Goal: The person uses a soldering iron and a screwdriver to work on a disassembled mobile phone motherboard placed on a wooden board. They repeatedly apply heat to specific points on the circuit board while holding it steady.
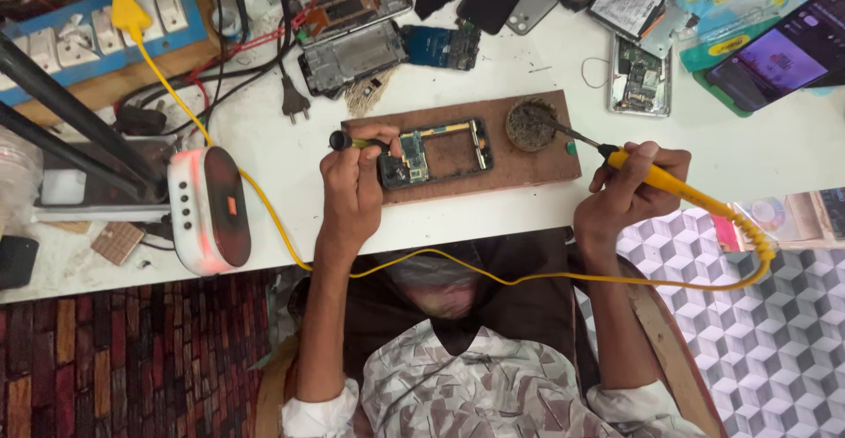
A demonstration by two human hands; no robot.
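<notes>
Right now we are working over an opened phone frame (436,152) that is lying flat on a brown wooden board (528,165), which itself is sitting on the white bench (264,147). The frame is looking like a dark rectangular shell with its back stripped away: a small green and blue circuit board is showing at its left end, a thin yellow strip is running along its top edge, and the middle is an open dark window.

Our left hand (352,187) is closing around a slim black-handled tool (352,142), its thumb and fingers wrapped tight, and the hand is resting against the left end of the frame. Our right hand (627,193) is gripping the yellow soldering iron (656,176) like a pen, fingers curled firmly on the handle. The iron's metal tip is dipping into a small round tin (531,124) of dark paste standing on the board's top right corner, just beside the frame. The iron's yellow cord (493,275) is trailing below the bench edge and up to a blue power strip (97,29) at the far left.
</notes>
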